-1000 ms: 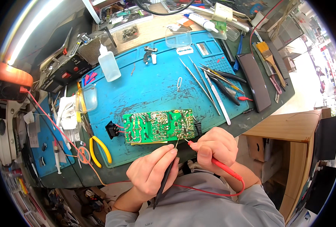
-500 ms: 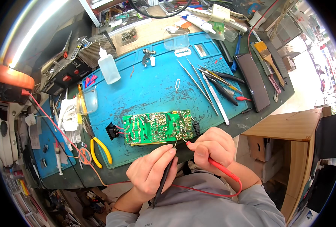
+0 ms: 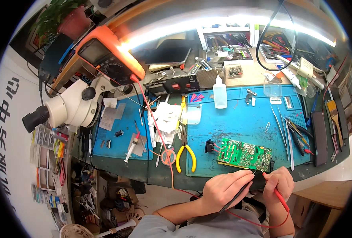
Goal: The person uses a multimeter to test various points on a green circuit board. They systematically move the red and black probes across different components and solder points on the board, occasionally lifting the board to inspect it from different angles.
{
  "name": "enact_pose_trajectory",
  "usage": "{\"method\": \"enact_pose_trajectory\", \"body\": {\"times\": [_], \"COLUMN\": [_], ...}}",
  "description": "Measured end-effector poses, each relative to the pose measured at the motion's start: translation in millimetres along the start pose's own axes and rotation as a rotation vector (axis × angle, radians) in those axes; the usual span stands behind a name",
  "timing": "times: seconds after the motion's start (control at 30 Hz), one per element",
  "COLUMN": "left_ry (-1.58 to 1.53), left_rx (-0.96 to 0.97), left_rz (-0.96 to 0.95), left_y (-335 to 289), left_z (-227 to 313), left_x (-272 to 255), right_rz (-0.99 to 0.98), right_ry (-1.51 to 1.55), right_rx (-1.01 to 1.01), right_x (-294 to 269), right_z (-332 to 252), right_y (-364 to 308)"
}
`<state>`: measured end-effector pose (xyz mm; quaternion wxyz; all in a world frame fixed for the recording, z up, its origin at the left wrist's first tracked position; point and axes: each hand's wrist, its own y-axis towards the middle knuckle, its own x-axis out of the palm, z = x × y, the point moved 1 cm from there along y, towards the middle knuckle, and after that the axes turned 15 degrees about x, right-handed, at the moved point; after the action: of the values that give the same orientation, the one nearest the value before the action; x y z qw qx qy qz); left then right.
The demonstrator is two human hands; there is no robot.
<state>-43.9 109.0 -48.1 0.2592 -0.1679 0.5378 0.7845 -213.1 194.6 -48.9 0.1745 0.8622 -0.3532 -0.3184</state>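
A green circuit board [image 3: 245,154] lies on the blue mat, with a black socket [image 3: 210,146] wired to its left end. My left hand [image 3: 226,189] is closed around a black test probe [image 3: 236,197], its tip at the board's lower right edge. In my right hand [image 3: 279,185] is a red test probe [image 3: 279,195], pointed at the same corner. Whether either tip touches the solder points is too small to tell. An orange multimeter [image 3: 111,55] stands at the upper left, and a red lead runs down from it. Its display cannot be read.
Yellow-handled pliers [image 3: 186,158] lie left of the board. Tweezers [image 3: 279,131], dark-handled pliers [image 3: 296,137] and a phone [image 3: 320,137] are to the right. Behind the board stands a white squeeze bottle [image 3: 220,93]. A white microscope [image 3: 67,105] overhangs the left side.
The view has swung left and up, bringing the multimeter and microscope into sight. Both hands still hold their probes at the board's lower right corner.
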Motion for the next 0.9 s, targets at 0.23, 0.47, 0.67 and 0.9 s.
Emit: {"method": "enact_pose_trajectory", "body": {"times": [0.23, 0.47, 0.67, 0.9], "left_ry": [0.020, 0.025, 0.011, -0.019], "left_rx": [-0.032, -0.005, -0.022, 0.009], "left_rz": [-0.002, 0.013, -0.023, -0.038], "left_y": [0, 0, 5, 4], "left_z": [5, 4, 1, 3], "left_x": [0, 1, 0, 3], "right_rz": [0.014, 0.033, 0.013, 0.071], "right_ry": [0.002, 0.011, 0.004, 0.181], "right_rx": [-0.012, -0.024, -0.042, -0.152], "right_x": [1, 2, 1, -7], "right_z": [2, 0, 2, 16], "right_y": [-1, 0, 5, 2]}}
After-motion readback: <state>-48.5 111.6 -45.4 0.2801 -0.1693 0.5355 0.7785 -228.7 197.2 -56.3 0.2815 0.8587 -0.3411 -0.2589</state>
